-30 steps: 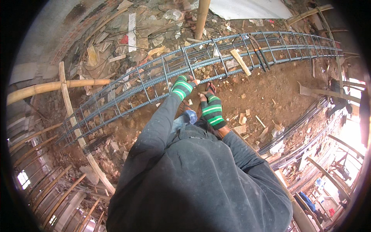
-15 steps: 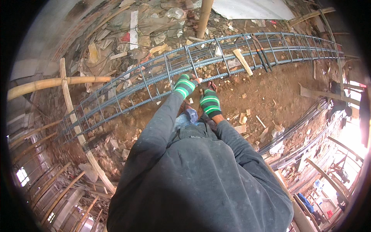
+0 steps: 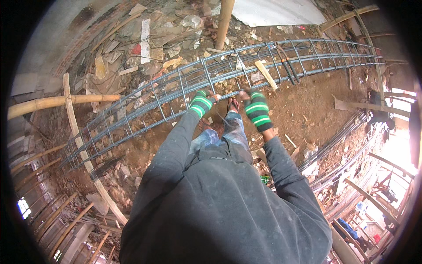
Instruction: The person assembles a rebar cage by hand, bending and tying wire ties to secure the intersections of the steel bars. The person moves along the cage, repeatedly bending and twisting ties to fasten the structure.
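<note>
A long rebar cage [image 3: 160, 103] of ribbed steel bars and square stirrups curves across in front of me. My left hand [image 3: 202, 104], in a green, white and black striped fingerless glove, is closed at the cage's near bar, where a stirrup meets it. My right hand [image 3: 257, 108], gloved alike, is curled just right of it, close to the near bar. Whatever the right fingers hold is hidden. To the right, pincers [image 3: 285, 64] with dark handles lean across the cage. A pale wood strip [image 3: 266, 75] lies over the near bars between the pincers and my hands.
A bamboo pole [image 3: 61, 104] and a wooden lath [image 3: 75, 119] meet the cage's left part. An upright post [image 3: 224, 24] stands behind it. Rubble and scraps litter the ground beyond. Bundled steel rods [image 3: 336, 141] lie at right. My bare foot [image 3: 233, 104] is beneath the hands.
My right hand has moved to the right, away from my left hand, and turned upward. The left hand stays at the near bar. The view has shifted slightly, showing more of my legs.
</note>
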`<state>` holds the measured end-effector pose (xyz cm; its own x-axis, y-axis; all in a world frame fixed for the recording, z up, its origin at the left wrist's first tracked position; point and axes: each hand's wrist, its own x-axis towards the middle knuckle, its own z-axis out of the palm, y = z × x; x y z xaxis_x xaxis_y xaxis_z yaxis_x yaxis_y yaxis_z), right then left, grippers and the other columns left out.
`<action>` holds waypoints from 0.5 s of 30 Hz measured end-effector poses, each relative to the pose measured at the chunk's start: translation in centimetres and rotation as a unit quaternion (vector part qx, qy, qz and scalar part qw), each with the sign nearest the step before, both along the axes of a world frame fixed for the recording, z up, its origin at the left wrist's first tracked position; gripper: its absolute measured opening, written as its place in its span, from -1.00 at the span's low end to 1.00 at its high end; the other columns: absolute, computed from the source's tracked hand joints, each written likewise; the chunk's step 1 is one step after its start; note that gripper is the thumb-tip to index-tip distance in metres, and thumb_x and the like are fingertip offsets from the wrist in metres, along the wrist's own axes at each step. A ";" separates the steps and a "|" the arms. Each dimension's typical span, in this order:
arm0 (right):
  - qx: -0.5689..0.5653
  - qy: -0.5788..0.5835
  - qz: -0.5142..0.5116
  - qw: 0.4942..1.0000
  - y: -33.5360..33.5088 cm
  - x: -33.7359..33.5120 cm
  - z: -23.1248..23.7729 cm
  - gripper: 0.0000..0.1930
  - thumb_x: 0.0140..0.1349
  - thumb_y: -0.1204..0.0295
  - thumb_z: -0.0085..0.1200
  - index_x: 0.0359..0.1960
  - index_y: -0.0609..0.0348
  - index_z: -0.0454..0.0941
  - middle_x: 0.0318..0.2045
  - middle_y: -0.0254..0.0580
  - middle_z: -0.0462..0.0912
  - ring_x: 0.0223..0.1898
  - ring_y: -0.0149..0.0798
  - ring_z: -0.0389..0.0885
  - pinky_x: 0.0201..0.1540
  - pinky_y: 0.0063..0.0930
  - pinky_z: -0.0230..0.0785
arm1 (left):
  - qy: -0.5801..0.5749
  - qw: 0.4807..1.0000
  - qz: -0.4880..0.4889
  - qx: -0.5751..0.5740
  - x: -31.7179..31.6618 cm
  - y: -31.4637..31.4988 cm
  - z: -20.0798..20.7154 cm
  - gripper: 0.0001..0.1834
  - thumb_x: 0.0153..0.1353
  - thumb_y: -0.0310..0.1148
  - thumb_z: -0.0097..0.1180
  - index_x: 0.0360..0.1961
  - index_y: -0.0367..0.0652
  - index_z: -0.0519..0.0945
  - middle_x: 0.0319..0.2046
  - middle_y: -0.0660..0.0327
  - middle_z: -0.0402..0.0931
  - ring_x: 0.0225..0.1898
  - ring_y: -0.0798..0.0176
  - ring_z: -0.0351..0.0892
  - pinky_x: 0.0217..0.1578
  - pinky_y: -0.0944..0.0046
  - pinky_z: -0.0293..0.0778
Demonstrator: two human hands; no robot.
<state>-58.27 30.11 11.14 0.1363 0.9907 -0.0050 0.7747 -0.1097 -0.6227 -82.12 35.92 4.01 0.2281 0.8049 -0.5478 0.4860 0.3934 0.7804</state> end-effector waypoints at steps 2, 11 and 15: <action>0.097 -0.101 -0.062 0.988 2.6 4.5 0.4 -0.66 0.31 0.28 0.20 0.01 0.23 0.67 -0.25 0.13 0.71 -0.17 0.14 0.67 -0.09 -0.06 0.47 | -0.009 1.000 0.006 0.007 0.1 0.0 -0.2 -0.68 0.14 -0.11 0.43 -0.38 -0.18 0.75 -0.52 0.23 0.67 -0.49 0.35 0.54 -0.38 0.21 0.42; 0.105 -0.306 -0.114 0.940 10.0 19.9 -0.4 -0.43 0.19 0.24 0.27 0.20 0.28 0.53 -0.09 0.19 0.66 -0.07 0.18 0.63 -0.01 0.03 0.44 | -0.046 0.999 -0.004 0.009 -0.1 0.1 -1.5 -0.68 0.22 -0.09 0.38 -0.35 -0.15 0.76 -0.52 0.29 0.66 -0.43 0.41 0.52 -0.34 0.30 0.40; -0.019 -0.275 -0.022 0.961 11.0 21.9 -2.7 -0.36 0.22 0.20 0.24 0.29 0.28 0.42 -0.12 0.22 0.67 -0.14 0.26 0.64 -0.09 0.06 0.47 | 0.003 1.000 -0.018 0.011 -0.1 0.0 -1.3 -0.65 0.21 -0.04 0.38 -0.29 -0.14 0.77 -0.48 0.27 0.69 -0.39 0.37 0.54 -0.29 0.26 0.43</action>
<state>-36.33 41.10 8.44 0.1699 0.9845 0.0438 0.9796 -0.1639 -0.1158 -82.22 35.94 2.67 0.2540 0.8079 -0.5317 0.5046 0.3583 0.7855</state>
